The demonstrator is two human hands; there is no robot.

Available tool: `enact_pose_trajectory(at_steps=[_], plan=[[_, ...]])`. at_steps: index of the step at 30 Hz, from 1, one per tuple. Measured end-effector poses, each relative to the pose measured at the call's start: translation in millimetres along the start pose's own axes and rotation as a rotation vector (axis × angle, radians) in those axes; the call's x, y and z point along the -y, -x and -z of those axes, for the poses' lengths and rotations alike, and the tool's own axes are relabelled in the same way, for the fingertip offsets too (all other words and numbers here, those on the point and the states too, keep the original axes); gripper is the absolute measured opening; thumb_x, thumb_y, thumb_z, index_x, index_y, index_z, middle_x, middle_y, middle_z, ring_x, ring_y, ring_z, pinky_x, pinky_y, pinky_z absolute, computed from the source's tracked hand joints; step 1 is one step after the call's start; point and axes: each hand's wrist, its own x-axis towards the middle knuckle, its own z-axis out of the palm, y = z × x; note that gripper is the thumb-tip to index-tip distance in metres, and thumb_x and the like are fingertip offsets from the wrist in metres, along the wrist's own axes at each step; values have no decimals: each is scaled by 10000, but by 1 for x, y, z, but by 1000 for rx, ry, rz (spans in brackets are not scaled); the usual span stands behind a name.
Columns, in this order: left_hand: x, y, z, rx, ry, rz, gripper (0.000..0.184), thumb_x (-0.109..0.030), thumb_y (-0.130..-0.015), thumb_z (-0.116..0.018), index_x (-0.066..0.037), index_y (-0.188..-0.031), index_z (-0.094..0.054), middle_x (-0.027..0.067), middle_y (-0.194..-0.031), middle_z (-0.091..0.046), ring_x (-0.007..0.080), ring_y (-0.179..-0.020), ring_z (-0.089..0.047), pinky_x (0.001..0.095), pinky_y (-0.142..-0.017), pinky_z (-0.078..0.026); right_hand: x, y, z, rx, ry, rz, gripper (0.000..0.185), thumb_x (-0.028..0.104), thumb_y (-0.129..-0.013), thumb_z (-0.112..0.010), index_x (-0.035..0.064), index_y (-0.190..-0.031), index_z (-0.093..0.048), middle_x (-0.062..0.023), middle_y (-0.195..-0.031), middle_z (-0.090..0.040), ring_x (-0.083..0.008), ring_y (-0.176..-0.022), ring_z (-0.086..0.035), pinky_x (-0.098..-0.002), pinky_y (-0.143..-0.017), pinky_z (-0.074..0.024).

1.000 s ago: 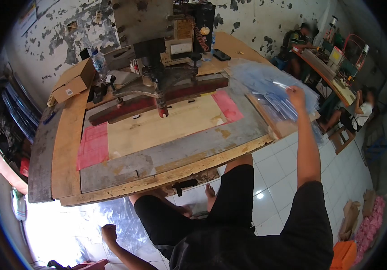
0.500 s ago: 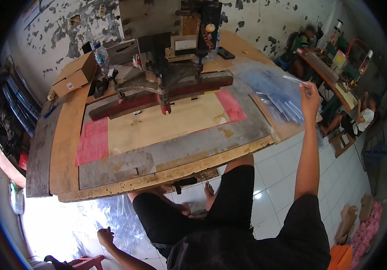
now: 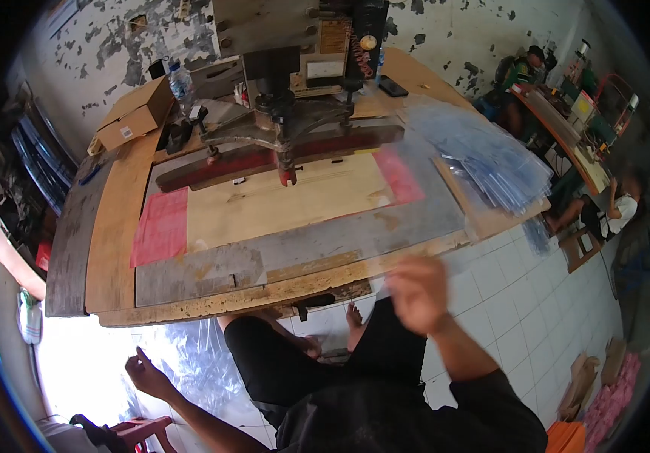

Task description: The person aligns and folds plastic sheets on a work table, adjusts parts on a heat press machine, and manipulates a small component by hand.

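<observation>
My right hand (image 3: 419, 294), smeared by motion, is in front of the press table's front edge. Its fingers look pinched on a clear plastic sheet (image 3: 366, 264), which shows only as a faint haze over the edge. Low on the left, my left hand (image 3: 147, 375) hangs beside the clear plastic heap (image 3: 204, 362) on the floor. Its fingers are loosely bent and apart, with nothing visible in them. On the table, a cream board (image 3: 287, 200) with pink ends (image 3: 160, 226) lies under the press head (image 3: 283, 140). A stack of clear plastic sheets (image 3: 491, 162) lies at the right.
A cardboard box (image 3: 136, 113), a water bottle (image 3: 181, 84) and a phone (image 3: 393, 87) stand or lie at the back. Two other people sit at a bench (image 3: 566, 136) on the far right. A red stool (image 3: 143, 432) is at lower left.
My right hand has come from the plastic stack down and left to the table's front edge. My left hand has moved left and slightly up, its fingers loosening.
</observation>
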Motion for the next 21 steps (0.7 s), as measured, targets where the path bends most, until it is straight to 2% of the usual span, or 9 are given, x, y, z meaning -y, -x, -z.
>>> enact_pose_trajectory(at_steps=[2,4,6,8,11,13,15,20,21], plan=[[-32,-4,3,-81,32,-75,303,-308,-1045,-676,-9,-1012,-712,75,-912,-762,159,-750,-683,340,-708,-534,41,5,-30,260,-198,-110,321,12,-800,-746,124,-1099,-720,-43,-1147,-684,-269,-1246,-633,-467,-1084,-417],[-96,11,5,-215,453,-311,203,-210,-1052,-661,-17,-1031,-720,74,-965,-773,151,-795,-704,327,-783,-557,64,17,-57,321,-250,-143,305,41,-820,-754,129,-1109,-714,-31,-1180,-661,-273,-1304,-596,-537,-1149,-356],[-155,35,15,-31,410,-321,130,-95,-1050,-619,-6,-1066,-713,107,-1034,-772,187,-902,-730,344,-883,-565,83,19,-73,369,-305,-166,285,47,-849,-751,134,-1117,-704,-34,-1205,-634,-268,-1352,-560,-623,-1187,-276],[-198,66,16,203,559,-602,133,-68,-1021,-631,1,-1105,-708,141,-1109,-767,263,-1037,-734,388,-972,-542,96,20,-83,395,-388,-171,249,62,-884,-740,124,-1123,-700,-54,-1219,-614,-268,-1386,-535,-684,-1201,-211],[-249,112,22,751,793,-835,521,-475,-925,-760,-25,-1184,-714,160,-1270,-729,352,-1235,-663,473,-1075,-474,109,22,-92,525,-522,-100,276,109,-918,-726,91,-1191,-695,-83,-1336,-604,-288,-1457,-476,-672,-1228,-193],[-269,123,16,898,662,-1053,585,-516,-904,-740,-42,-1244,-697,135,-1439,-628,376,-1365,-558,521,-1160,-372,111,22,-87,525,-532,-113,352,126,-913,-741,88,-1257,-672,-78,-1395,-586,-294,-1462,-477,-654,-1236,-196],[-267,132,5,878,559,-1069,595,-512,-897,-743,-47,-1264,-685,132,-1461,-609,368,-1387,-540,528,-1173,-357,100,25,-82,579,-490,-79,574,213,-902,-772,79,-1429,-585,-88,-1577,-491,-322,-1497,-435,-616,-1238,-226],[-269,137,8,828,351,-1041,625,-475,-882,-763,-66,-1342,-657,116,-1493,-591,341,-1427,-510,555,-1223,-297,60,32,-46,670,-279,-137,751,279,-894,-784,122,-1561,-477,-106,-1654,-399,-319,-1561,-330,-615,-1247,-212],[-266,138,6,807,337,-1043,711,-387,-776,-863,-75,-1374,-637,107,-1510,-574,329,-1433,-502,554,-1233,-287,51,39,-43,652,-175,-201,756,265,-893,-785,128,-1567,-470,-112,-1666,-379,-332,-1566,-314,-620,-1246,-209]])
